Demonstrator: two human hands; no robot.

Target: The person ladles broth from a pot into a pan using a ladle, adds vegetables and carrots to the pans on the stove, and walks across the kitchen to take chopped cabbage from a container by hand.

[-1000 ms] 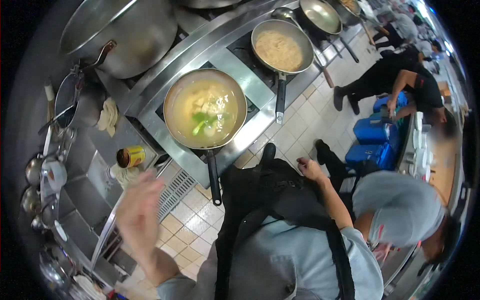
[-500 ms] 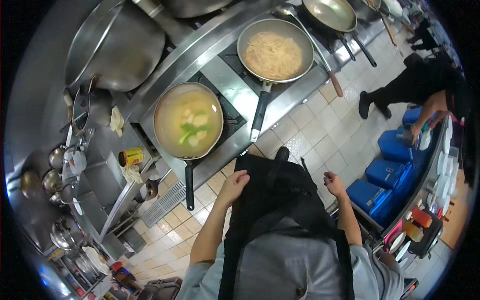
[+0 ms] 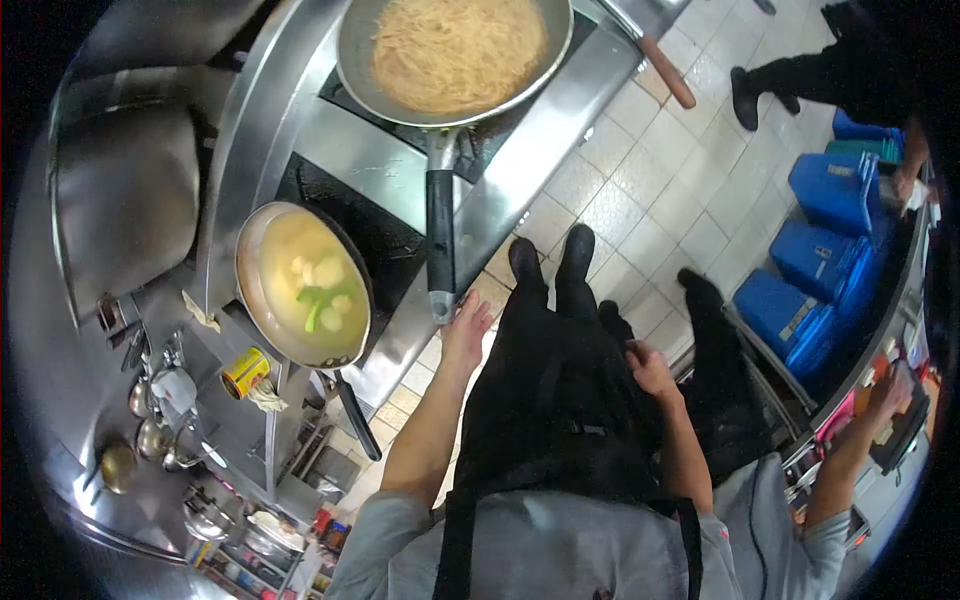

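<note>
My left hand (image 3: 468,330) is right beside the tip of the black pan handle (image 3: 440,240), its fingers apart and wrapped round nothing. That handle belongs to a frying pan (image 3: 358,88) on the stove, filled with pale noodles (image 3: 460,50). To the left, a second frying pan (image 3: 250,265) holds yellowish broth with pale chunks and green pieces (image 3: 318,305). The black handle (image 3: 358,415) of this pan points toward me over the stove edge. My right hand (image 3: 650,368) hangs by my apron with its fingers curled, and nothing shows in it.
A wooden-handled utensil (image 3: 668,72) juts over the stove's front edge. At left are a yellow can (image 3: 246,373), a cloth (image 3: 268,395) and several ladles (image 3: 155,437). Blue bins (image 3: 785,315) line the right. A co-worker's arm (image 3: 845,455) reaches out close by; another person's legs (image 3: 790,80) are farther off.
My view has shifted toward the stove. My left hand has opened and come up to the noodle pan's handle. A co-worker now stands close at my right side.
</note>
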